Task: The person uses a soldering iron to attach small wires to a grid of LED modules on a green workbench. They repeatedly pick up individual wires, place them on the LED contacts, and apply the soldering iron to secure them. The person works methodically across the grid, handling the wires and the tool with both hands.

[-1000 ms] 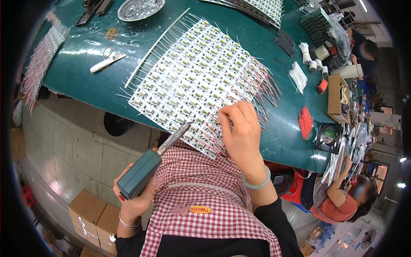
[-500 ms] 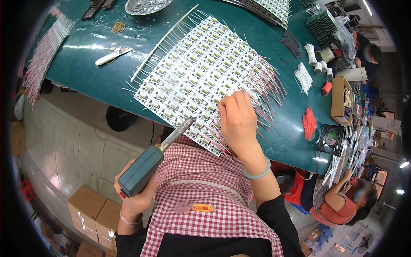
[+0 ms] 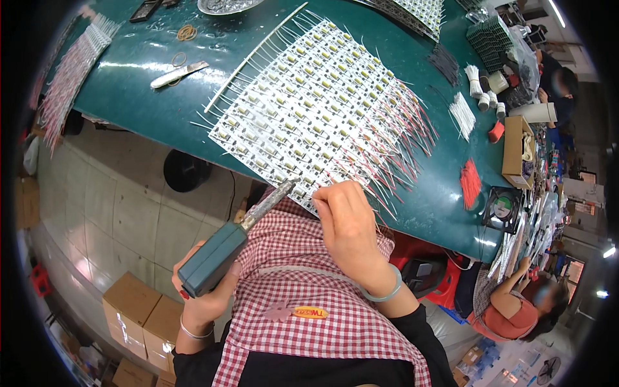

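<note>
This is an electronics workshop. A long green counter carries a sheet of circuit boards at its near edge, and bundles of red wires and white wires toward its right edge. A soldering iron points at the boards. Two other people in masks are beyond the right edge; cardboard boxes stand on the tiled floor.
</note>
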Demonstrator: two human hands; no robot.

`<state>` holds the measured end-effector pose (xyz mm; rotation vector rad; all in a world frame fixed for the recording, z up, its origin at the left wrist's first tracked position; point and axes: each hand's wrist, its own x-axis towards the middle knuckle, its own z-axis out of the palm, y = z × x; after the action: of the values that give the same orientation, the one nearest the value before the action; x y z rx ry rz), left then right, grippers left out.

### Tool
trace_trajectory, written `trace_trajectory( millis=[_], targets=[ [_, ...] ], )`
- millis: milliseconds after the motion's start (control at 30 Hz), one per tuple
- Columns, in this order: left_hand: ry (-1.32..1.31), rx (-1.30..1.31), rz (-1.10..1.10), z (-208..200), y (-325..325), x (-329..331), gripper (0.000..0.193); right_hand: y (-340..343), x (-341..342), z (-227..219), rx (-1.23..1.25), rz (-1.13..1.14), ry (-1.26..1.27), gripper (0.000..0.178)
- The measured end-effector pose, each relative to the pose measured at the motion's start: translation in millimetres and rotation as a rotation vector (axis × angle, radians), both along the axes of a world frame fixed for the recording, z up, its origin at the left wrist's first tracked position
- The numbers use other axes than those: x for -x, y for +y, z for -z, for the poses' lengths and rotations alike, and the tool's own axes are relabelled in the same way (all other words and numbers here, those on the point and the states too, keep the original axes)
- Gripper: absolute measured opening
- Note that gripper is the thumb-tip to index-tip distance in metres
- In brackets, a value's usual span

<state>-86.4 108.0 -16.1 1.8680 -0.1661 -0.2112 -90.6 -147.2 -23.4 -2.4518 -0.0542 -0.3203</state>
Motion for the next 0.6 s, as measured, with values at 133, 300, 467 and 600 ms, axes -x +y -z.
trace_trajectory(
  millis=[133, 300, 467, 600],
  targets=[
    [0.047, 0.042, 0.0, 5, 2, 7, 0.027, 7, 3, 5, 0.042, 0.042, 0.02, 0.016],
    [0.038, 0.025, 0.047, 4, 3, 8, 0.024, 11, 4, 12, 0.144, 0.069, 0.005, 0.017],
    [-0.025, -0.033, 0.09, 6, 1, 9, 0.023, 12, 3, 15, 0.216, 0.059, -0.004, 0.017],
    [-0.185, -0.096, 0.099, 5, -4, 6, 0.022, 12, 3, 15, 0.199, 0.068, 0.012, 0.017]
  ],
)
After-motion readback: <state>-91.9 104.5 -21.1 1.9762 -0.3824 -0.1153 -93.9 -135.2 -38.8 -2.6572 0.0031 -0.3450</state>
